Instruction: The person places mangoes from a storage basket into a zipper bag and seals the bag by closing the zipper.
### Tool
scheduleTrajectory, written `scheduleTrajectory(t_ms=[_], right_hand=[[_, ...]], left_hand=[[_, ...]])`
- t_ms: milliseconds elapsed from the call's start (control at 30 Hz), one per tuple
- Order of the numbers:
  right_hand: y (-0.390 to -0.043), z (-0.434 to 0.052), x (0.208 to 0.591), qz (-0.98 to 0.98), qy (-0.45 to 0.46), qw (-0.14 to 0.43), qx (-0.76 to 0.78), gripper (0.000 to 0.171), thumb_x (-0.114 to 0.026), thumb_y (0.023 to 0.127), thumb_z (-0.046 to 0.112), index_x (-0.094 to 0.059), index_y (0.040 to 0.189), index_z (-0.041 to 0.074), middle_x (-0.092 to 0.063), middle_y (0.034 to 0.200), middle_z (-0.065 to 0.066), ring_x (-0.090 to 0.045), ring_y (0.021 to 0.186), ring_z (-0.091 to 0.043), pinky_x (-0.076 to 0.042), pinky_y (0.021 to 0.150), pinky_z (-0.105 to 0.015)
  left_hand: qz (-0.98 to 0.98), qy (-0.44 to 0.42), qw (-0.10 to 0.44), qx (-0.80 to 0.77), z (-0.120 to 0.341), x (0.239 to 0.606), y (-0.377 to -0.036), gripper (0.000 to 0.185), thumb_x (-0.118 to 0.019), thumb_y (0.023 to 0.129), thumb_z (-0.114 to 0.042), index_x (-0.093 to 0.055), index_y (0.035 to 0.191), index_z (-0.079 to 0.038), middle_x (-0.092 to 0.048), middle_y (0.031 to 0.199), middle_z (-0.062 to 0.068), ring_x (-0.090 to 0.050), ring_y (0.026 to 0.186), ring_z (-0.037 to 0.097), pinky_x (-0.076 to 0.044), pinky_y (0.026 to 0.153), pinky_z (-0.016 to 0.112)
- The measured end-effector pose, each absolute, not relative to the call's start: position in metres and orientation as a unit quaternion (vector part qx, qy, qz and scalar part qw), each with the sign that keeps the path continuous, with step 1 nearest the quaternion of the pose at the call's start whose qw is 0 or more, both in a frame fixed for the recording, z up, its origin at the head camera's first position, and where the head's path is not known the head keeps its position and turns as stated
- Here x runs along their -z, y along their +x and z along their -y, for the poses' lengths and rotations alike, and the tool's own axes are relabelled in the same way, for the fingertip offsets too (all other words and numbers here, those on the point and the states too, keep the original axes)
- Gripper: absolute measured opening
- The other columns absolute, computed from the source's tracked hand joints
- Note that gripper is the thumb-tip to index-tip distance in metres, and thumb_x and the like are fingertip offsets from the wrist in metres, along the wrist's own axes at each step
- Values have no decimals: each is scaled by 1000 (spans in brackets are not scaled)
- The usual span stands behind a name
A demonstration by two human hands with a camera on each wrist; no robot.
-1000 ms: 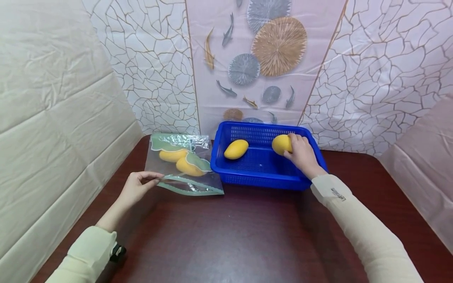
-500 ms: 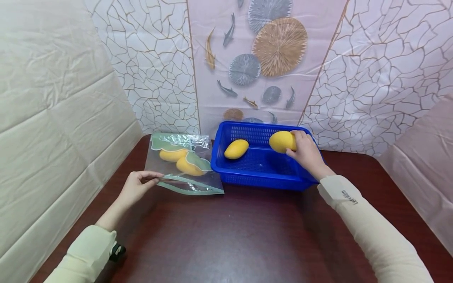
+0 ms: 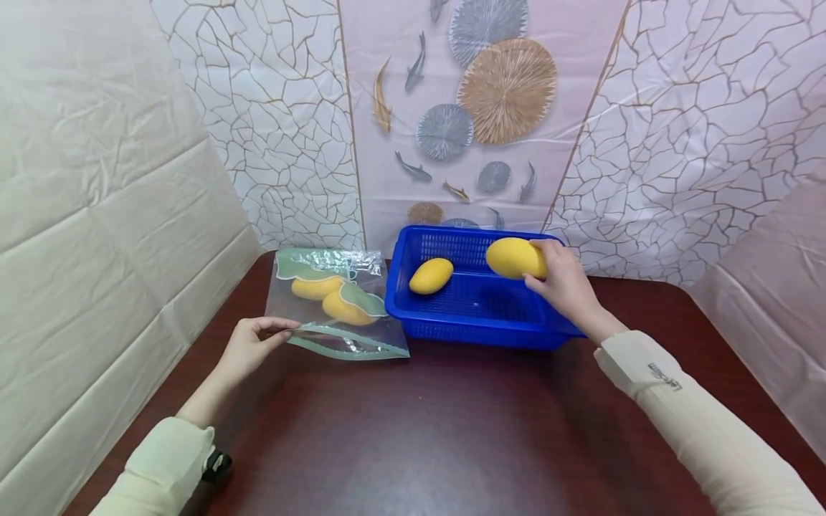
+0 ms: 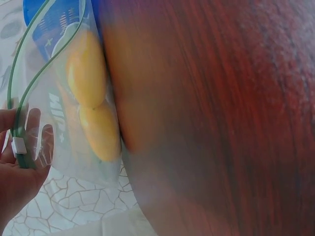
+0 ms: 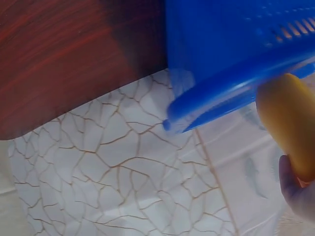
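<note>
A: Fingers first. The right hand [image 3: 563,283] has its fingers curled round a yellow mango [image 3: 514,258], held above the far right of the blue basket [image 3: 477,331]. The left hand [image 3: 248,347] pinches the green zip edge of the clear bag [image 3: 335,304], its mouth held open.

B: Largest down?

A: The table [image 3: 452,430], the basket at twelve o'clock, the bag at ten o'clock with two mangoes inside, then a lone mango [image 3: 431,276] in the basket.

B: The step?

A: Mid-transfer, I judge. Next calls for carrying the fruit toward nine o'clock and into the bag's mouth.

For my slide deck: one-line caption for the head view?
Right hand lifts a mango above the blue basket; left hand pinches the bag.
</note>
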State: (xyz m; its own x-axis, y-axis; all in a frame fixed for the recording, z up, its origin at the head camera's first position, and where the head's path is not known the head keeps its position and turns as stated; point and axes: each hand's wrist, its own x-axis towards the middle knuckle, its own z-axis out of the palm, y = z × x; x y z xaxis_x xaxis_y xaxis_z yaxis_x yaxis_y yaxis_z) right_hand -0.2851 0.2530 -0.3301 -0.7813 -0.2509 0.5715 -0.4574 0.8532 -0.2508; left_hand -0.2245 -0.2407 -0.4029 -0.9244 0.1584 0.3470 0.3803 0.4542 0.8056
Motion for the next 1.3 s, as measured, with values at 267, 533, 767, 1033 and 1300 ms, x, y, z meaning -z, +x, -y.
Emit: scheduleTrajectory(t_ms=[267, 533, 767, 1033, 1300], right_hand=[[-270, -245, 329, 911, 188, 270, -250, 54, -73, 77, 4, -50, 125, -5, -56, 117, -24, -51, 97, -37, -41, 81, -51], [-251, -240, 334, 897, 193, 285, -277, 54, -75, 75, 1, -51, 123, -3, -55, 118, -22, -51, 100, -35, -42, 84, -51], [-244, -235, 336, 884, 202, 307, -288, 56, -78, 72, -1, -52, 121, -3, -56, 118, -22, -52, 103, -35, -43, 86, -51], [-227, -225, 343, 862, 206, 339, -316, 59, -81, 68, 0, -54, 120, -4, -57, 121, -21, -53, 111, -34, -41, 95, -36], [-219, -220, 346, 853, 227, 344, -321, 62, -82, 66, -3, -53, 120, -5, -56, 122, -21, -53, 113, -34, -25, 97, -1]], left_hand=[[845, -160, 119, 497, 242, 404, -223, 15, -65, 83, 4, -70, 97, 7, -70, 94, 24, -55, 72, -8, -45, 58, 14], [841, -170, 111, 501, 240, 402, -224, 15, -65, 83, 5, -70, 97, 8, -69, 94, 25, -56, 73, -8, -47, 60, 13], [842, -173, 108, 499, 239, 400, -224, 15, -65, 83, 4, -70, 97, 7, -69, 94, 26, -57, 73, -8, -47, 61, 13], [842, -168, 101, 504, 239, 400, -223, 16, -65, 83, 4, -70, 98, 8, -68, 96, 26, -57, 74, -8, -47, 61, 14], [841, -161, 104, 505, 239, 402, -224, 16, -65, 83, 4, -70, 98, 8, -69, 96, 25, -56, 74, -8, -47, 61, 13]])
